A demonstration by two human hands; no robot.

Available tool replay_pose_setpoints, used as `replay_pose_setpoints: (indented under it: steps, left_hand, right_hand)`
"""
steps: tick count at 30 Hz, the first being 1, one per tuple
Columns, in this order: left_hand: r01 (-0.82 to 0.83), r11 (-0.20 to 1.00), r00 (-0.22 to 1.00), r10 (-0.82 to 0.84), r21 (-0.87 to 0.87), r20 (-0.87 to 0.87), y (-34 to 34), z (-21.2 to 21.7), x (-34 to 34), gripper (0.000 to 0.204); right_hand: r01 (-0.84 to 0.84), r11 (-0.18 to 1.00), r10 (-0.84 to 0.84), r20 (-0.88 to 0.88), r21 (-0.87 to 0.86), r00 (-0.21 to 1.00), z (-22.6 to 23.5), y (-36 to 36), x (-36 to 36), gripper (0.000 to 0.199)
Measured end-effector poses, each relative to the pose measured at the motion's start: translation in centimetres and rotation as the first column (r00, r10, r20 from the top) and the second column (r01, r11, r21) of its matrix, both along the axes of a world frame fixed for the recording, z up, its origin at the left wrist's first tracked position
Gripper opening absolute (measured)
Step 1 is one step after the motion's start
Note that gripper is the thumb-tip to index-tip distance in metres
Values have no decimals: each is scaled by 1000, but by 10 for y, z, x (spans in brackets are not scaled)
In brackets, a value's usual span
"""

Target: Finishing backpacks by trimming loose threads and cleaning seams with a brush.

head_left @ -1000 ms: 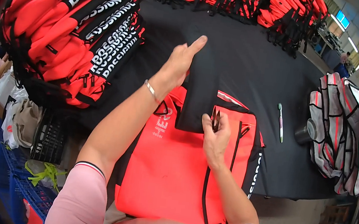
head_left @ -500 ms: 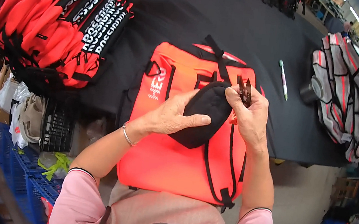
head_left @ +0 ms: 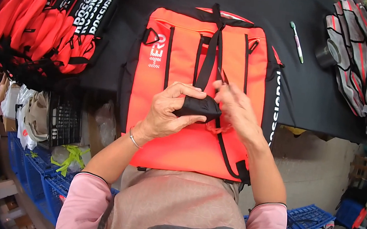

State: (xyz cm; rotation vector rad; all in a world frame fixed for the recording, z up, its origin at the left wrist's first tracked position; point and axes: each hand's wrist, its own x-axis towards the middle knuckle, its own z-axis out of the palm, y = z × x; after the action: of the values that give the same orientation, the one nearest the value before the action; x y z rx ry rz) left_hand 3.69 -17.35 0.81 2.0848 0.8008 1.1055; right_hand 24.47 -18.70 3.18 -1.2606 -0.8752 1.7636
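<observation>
Backpack (head_left: 182, 68) overhangs near edge of tbl (head_left: 302, 95), w/ gap R before toothbrush (head_left: 297, 42).

Has the backpack (head_left: 169, 152) lying on the desk (head_left: 271, 8), directly beneath both hands. Holds the strap pad (head_left: 199, 108) in the left hand (head_left: 165, 110), near the right hand (head_left: 241, 115), with snips (head_left: 224, 77) in the latter. Has a pile of backpacks (head_left: 50, 32) beyond and left of the hands. Beyond and right of them, has a toothbrush (head_left: 297, 44) on the desk, then a cup (head_left: 329, 55) beside a stack of bags (head_left: 361, 64). Has crates (head_left: 32, 169) off the desk, left of the left hand and nearer the body.
</observation>
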Motion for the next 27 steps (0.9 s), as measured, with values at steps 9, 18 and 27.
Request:
replay_pose_setpoints:
  steps: [9, 18, 27]
  left_hand:
    - [-87, 956, 994, 103, -280, 46, -18, -1, -2, 23]
    - [-81, 972, 994, 96, -220, 55, -19, -3, -4, 23]
    - [-74, 984, 995, 83, -163, 50, -16, -2, -3, 22]
  right_hand:
    - [188, 889, -329, 297, 417, 897, 1, -62, -8, 16]
    - [-9, 851, -281, 469, 525, 838, -12, -52, -7, 18]
    - [-57, 853, -228, 468, 519, 854, -2, -47, -2, 16]
